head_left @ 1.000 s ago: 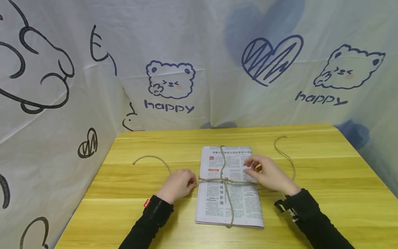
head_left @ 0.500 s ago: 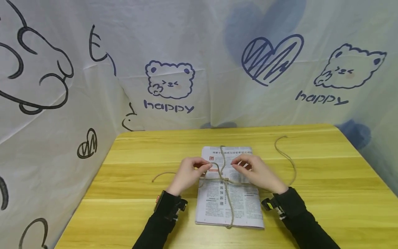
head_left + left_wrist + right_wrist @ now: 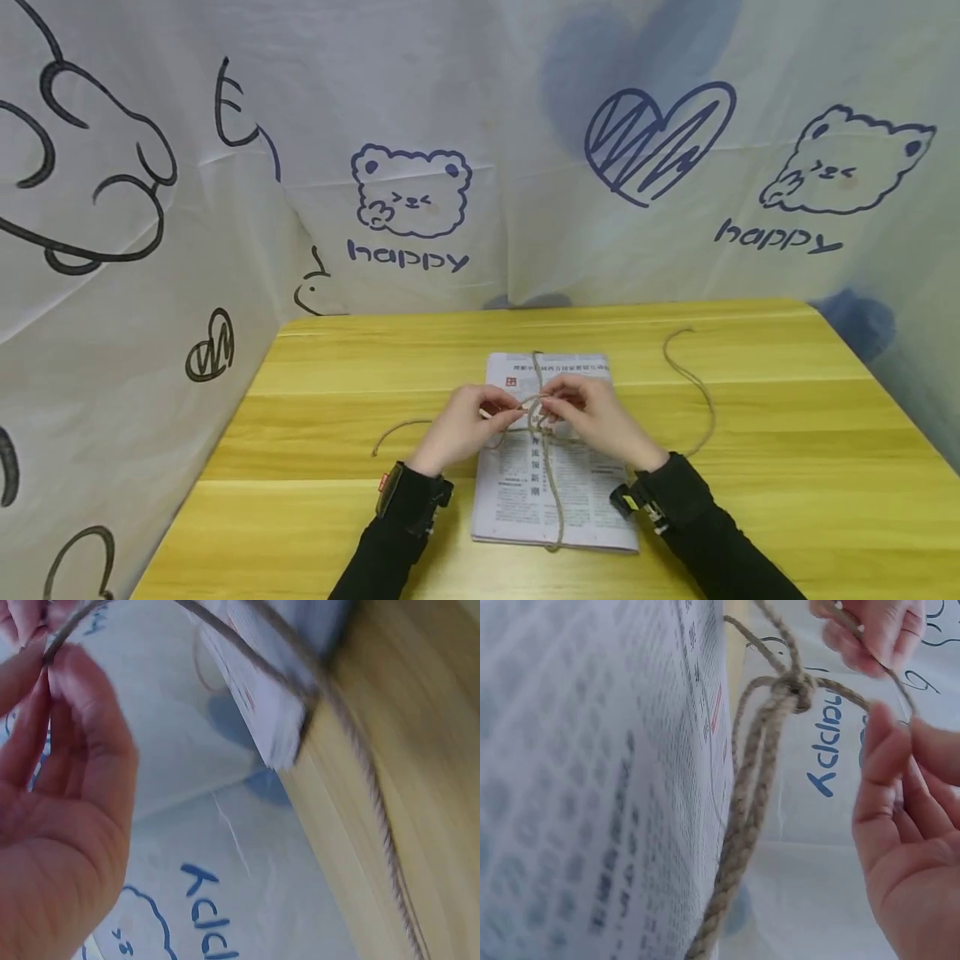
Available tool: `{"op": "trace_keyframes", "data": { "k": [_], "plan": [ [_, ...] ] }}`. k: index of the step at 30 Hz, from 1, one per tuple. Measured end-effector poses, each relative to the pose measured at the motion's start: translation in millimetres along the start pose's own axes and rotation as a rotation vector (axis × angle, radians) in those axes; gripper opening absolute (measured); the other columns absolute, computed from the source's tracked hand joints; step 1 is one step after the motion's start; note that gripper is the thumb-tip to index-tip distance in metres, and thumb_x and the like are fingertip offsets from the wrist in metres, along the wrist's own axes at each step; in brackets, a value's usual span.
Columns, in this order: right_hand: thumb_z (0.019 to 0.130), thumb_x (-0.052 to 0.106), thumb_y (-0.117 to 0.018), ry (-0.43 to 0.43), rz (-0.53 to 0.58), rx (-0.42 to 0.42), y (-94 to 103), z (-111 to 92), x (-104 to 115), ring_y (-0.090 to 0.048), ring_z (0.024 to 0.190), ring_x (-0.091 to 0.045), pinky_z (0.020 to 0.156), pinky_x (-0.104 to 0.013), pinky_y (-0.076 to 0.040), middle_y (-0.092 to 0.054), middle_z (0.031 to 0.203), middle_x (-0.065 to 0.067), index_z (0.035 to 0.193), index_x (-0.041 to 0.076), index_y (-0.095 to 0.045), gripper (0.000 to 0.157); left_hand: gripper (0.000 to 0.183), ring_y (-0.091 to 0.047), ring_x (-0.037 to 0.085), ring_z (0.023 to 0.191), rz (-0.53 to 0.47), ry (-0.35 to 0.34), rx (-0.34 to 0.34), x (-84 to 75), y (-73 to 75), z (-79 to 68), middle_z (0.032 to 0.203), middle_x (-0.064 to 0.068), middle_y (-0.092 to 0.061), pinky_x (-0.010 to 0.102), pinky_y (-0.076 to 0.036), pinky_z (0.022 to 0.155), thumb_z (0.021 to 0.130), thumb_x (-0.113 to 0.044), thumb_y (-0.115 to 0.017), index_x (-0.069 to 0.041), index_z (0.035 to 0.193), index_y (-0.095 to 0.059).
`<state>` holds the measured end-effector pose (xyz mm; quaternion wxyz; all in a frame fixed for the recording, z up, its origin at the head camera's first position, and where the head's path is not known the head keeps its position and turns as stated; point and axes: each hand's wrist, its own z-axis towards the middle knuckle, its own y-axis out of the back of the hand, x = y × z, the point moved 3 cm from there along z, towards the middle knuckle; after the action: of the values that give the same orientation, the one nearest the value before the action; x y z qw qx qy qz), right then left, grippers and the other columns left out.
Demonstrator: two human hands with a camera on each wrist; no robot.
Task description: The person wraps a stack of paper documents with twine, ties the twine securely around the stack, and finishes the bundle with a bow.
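Observation:
A folded stack of newspaper (image 3: 513,500) lies on the table, bound crosswise with brown twine (image 3: 553,487). Above the crossing, my left hand (image 3: 467,423) pinches a free length of the twine (image 3: 75,624) between thumb and fingertips. My right hand (image 3: 600,419) faces it, thumb and forefinger pinching the same loose part close to the left fingertips. In the right wrist view the knot (image 3: 795,691) sits at the crossing, with strands running from it to the right hand (image 3: 915,817). Fingers partly cover the strands in the head view.
One loose twine tail (image 3: 397,427) lies on the wooden table (image 3: 300,500) left of the stack. Another twine tail (image 3: 697,379) curves over the right side. A white cloth (image 3: 525,108) with drawings hangs behind the table's far edge.
My left hand has risen from the stack's left edge to above its middle, carrying twine and drawing in the left tail. My right hand has moved left and now pinches the twine.

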<state>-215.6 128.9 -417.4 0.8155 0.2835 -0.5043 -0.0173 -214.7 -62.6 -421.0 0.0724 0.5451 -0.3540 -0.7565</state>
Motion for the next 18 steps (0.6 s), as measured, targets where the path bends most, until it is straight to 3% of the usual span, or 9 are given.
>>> {"op": "trace_keyframes", "data": {
  "k": [4, 10, 18],
  "plan": [
    [0.092, 0.005, -0.061, -0.037, 0.070, -0.066, 2.8, 1, -10, -0.066, 0.074, -0.030, 0.069, -0.044, -0.054, -0.068, 0.086, -0.013, 0.102, 0.001, -0.063, 0.012, 0.013, -0.057, 0.009, 0.069, 0.093, 0.024, 0.083, 3.5, 2.2, -3.2, 0.082, -0.005, -0.065, 0.025, -0.047, 0.059, 0.091, -0.023, -0.064, -0.013, 0.094, -0.073],
    [0.090, 0.010, -0.064, -0.041, 0.088, -0.078, 5.9, 1, -12, -0.066, 0.080, -0.024, 0.073, -0.040, -0.055, -0.067, 0.092, -0.007, 0.100, 0.003, -0.068, 0.013, 0.014, -0.057, 0.009, 0.069, 0.118, 0.047, 0.153, 7.0, 5.4, -5.9, 0.081, -0.008, -0.064, 0.025, -0.048, 0.061, 0.091, -0.024, -0.065, -0.014, 0.096, -0.073],
    [0.091, -0.002, -0.058, -0.058, 0.091, -0.067, 11.5, -3, 16, -0.065, 0.082, -0.035, 0.073, -0.031, -0.055, -0.065, 0.096, -0.022, 0.104, -0.007, -0.064, 0.015, 0.012, -0.057, 0.010, 0.069, 0.166, 0.055, 0.182, 12.7, 11.1, -9.5, 0.078, -0.008, -0.063, 0.026, -0.046, 0.061, 0.091, -0.020, -0.064, -0.012, 0.091, -0.073]
  ]
}}
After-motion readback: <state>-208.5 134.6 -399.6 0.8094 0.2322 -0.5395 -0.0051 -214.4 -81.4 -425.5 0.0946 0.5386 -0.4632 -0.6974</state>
